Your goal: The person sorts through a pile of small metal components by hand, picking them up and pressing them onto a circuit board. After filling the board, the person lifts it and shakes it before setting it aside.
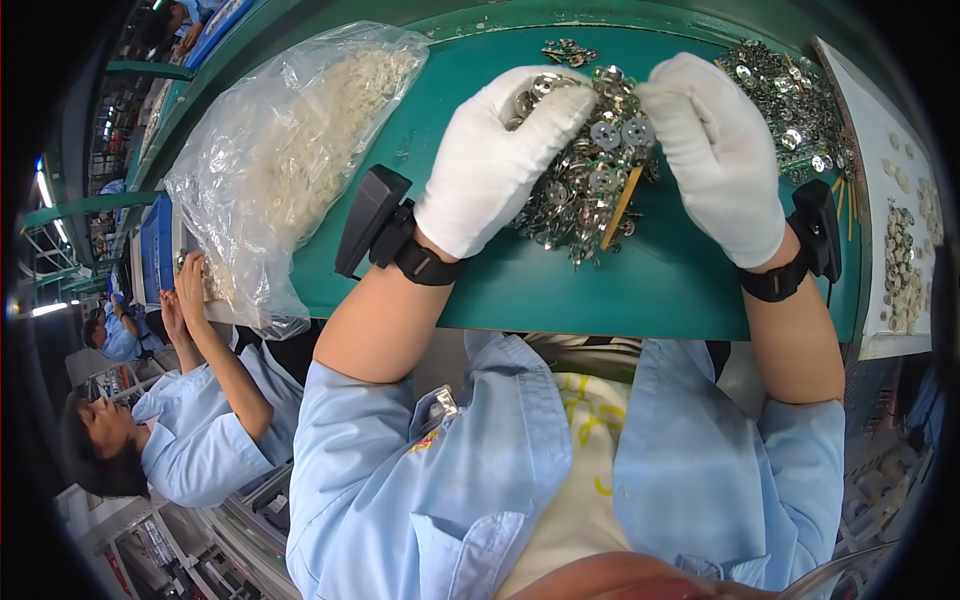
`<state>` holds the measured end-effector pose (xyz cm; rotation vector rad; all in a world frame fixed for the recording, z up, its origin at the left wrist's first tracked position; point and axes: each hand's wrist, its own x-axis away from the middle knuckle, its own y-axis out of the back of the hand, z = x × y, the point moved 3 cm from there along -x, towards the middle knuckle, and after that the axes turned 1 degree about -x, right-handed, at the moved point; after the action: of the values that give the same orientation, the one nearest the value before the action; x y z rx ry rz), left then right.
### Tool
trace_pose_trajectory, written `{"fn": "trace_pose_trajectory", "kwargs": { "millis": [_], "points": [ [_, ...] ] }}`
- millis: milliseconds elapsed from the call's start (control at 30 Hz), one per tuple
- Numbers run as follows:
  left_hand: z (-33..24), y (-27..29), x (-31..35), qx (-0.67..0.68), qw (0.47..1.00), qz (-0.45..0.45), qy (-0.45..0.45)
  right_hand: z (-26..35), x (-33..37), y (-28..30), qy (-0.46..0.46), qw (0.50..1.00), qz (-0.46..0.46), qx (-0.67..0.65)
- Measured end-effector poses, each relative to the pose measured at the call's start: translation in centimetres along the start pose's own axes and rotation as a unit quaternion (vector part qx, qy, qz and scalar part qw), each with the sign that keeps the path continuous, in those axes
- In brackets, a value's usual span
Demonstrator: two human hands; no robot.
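Observation:
A heap of small shiny metal discs with holes (590, 185) lies on the green tabletop between my two hands, which wear white gloves. My left hand (510, 150) curls round the heap's upper left side, with a few round metal discs (540, 88) between its thumb and fingers. At the heap's upper right, my right hand (715, 150) has its thumb and fingertips drawn together; whatever they pinch is hidden. Larger grey discs (620, 134) show on top of the heap. A thin yellow strip (622, 208) sticks out of its lower right side.
To the left stands a large clear plastic bag of pale small parts (335, 130). Another metal-part heap (790, 100) lies at the back right, and a few pieces (570, 52) at the back. A white board (880, 345) holds several small parts. A co-worker (200, 430) sits at left.

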<state>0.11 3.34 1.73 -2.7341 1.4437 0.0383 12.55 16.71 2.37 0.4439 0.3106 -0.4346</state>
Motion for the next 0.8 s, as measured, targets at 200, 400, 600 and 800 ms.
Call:
{"fn": "trace_pose_trajectory", "kwargs": {
  "millis": [200, 400, 600, 800],
  "points": [
    [0.3, -0.3, 0.1, 0.098, 0.984, 0.129, 0.077, 0.1, 0.4, -1.0, 0.039, 0.989, -0.065, -0.129],
    [0.8, -1.1, 0.4, 0.132, 0.972, 0.172, 0.097, -0.6, 0.8, -1.3, -0.067, 0.959, -0.06, -0.268],
    [1.3, 0.4, -0.8, 0.047, 0.998, 0.032, 0.042, 0.0, 0.2, -1.3, -0.047, 0.982, -0.138, -0.116],
    [0.7, 1.2, -0.9, -0.004, 1.0, -0.021, -0.019, 0.8, -0.3, -1.9, -0.001, 0.998, 0.036, 0.041]
  ]
}}
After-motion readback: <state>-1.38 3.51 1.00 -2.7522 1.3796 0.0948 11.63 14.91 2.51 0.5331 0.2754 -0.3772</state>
